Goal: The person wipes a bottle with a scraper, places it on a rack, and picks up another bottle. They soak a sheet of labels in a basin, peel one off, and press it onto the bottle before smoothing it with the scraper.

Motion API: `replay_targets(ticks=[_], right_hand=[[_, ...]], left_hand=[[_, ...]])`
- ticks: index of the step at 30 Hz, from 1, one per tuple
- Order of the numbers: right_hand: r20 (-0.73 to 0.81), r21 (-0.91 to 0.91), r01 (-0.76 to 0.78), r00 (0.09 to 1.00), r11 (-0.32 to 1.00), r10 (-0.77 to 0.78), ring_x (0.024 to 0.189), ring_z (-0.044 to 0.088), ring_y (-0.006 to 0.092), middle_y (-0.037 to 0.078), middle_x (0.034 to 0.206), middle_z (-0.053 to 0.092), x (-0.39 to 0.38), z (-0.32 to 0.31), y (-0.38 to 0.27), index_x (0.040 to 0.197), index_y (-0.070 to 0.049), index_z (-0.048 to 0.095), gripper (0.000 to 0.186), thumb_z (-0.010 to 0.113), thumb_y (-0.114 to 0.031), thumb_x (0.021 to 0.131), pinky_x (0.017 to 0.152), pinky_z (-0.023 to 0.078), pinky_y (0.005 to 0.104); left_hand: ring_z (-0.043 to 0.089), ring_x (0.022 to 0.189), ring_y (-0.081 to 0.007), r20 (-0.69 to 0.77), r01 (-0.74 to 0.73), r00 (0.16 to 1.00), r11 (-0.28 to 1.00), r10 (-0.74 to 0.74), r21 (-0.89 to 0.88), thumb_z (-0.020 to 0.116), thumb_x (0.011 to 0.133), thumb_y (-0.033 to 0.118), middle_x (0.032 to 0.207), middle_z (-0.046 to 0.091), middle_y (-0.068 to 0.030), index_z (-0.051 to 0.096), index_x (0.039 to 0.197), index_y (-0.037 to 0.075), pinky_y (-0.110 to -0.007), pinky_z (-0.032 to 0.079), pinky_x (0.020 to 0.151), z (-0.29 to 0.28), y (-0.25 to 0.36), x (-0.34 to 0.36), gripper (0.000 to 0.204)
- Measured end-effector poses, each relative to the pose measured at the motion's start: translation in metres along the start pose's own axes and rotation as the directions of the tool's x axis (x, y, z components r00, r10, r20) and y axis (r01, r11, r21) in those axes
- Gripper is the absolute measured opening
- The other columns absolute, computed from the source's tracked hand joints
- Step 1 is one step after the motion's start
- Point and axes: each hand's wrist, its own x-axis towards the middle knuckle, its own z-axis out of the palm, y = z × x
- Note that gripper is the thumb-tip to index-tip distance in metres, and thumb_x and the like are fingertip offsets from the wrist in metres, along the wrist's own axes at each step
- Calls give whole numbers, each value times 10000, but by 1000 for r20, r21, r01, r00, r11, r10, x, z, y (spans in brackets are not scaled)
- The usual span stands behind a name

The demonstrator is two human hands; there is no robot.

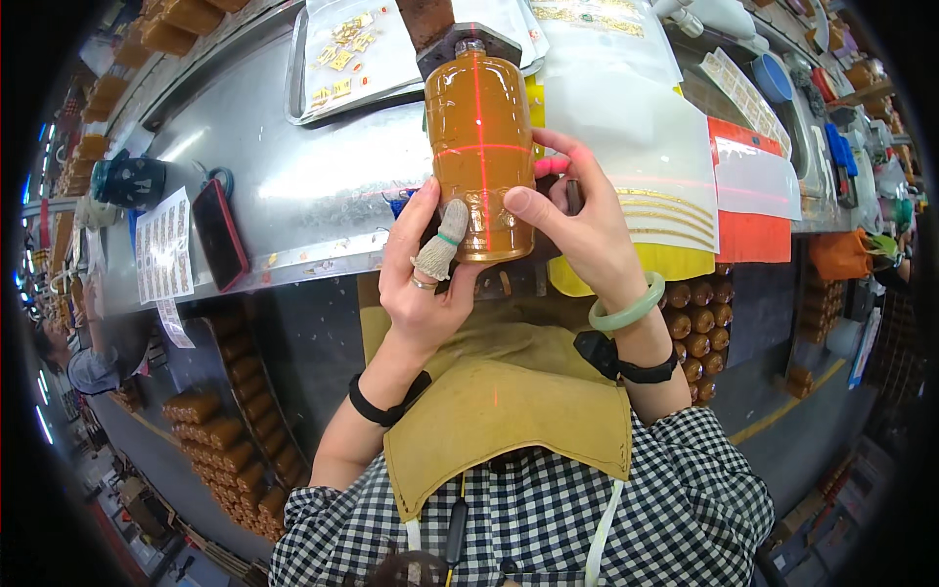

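A glossy amber-brown bottle (479,117) stands out in front of me, its neck toward a dark metal holder (471,41) at the far end. Red laser lines cross on its side. My left hand (423,284) wraps round the bottle's near left side and base; a knitted finger cover (440,243) sits on one finger. At the near right side, my right hand (582,220) has its thumb on the bottle and its forefinger along the edge. A pink cover shows on one of its fingers. Behind these lies a small dark piece I cannot make out.
At the far left lies a metal tray (298,73) with gold stickers on white sheets. Gold strips (665,217) lie on white sheets to the right, beside a red sheet (768,249). A phone (220,235) rests at the left table edge. Brown bottles (696,323) are stacked below the table.
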Motion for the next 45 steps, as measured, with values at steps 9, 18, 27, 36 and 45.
replay_targets(ticks=[9, 18, 27, 36, 45], right_hand=[[44, 98, -64, 997, 993, 60, 986, 664, 135, 87, 1126, 648, -1, -5, 0, 1463, 15, 446, 669, 793, -148, 915, 823, 548, 283], [-179, 276, 151, 978, 949, -103, 1079, 572, 105, 34, 1194, 619, -5, -20, 8, 1396, 12, 528, 412, 617, -131, 1020, 959, 466, 263], [-125, -495, 323, 892, 807, -434, 962, 651, 401, 204, 1023, 669, -12, 4, -14, 1120, -25, 679, 195, 653, -30, 927, 846, 519, 422], [-251, -336, 333, 870, 881, -425, 984, 663, 376, 181, 1035, 675, -17, 4, -2, 1119, -6, 670, 179, 639, -47, 948, 866, 519, 424], [-265, -477, 317, 838, 820, -478, 955, 654, 377, 191, 1028, 668, -14, 3, -10, 1101, -20, 676, 156, 634, -46, 953, 833, 520, 424]], left_hand=[[595, 1312, -398, 5, 3, 1000, 1000, -3, 1, 740, 781, -73, 1425, 584, -256, 623, 1342, -51, -439, 486, 1100, 0, 0, -2, 574], [611, 1291, -411, 36, 127, 992, 987, -124, -100, 796, 851, 41, 1437, 571, -288, 586, 1334, -98, -434, 500, 1071, 0, -4, -9, 544], [515, 1402, -379, 64, 125, 991, 984, -118, -129, 638, 845, -113, 1499, 514, -260, 518, 1452, -74, -443, 441, 1145, 1, -6, -14, 620], [585, 1328, -398, 30, 119, 993, 987, -117, -110, 771, 863, 14, 1464, 547, -290, 567, 1373, -93, -432, 474, 1102, 4, -6, -14, 559], [590, 1320, -363, -6, 146, 989, 979, -149, -140, 865, 780, 33, 1450, 578, -227, 564, 1416, -26, -428, 470, 1103, 8, -6, -8, 707]])
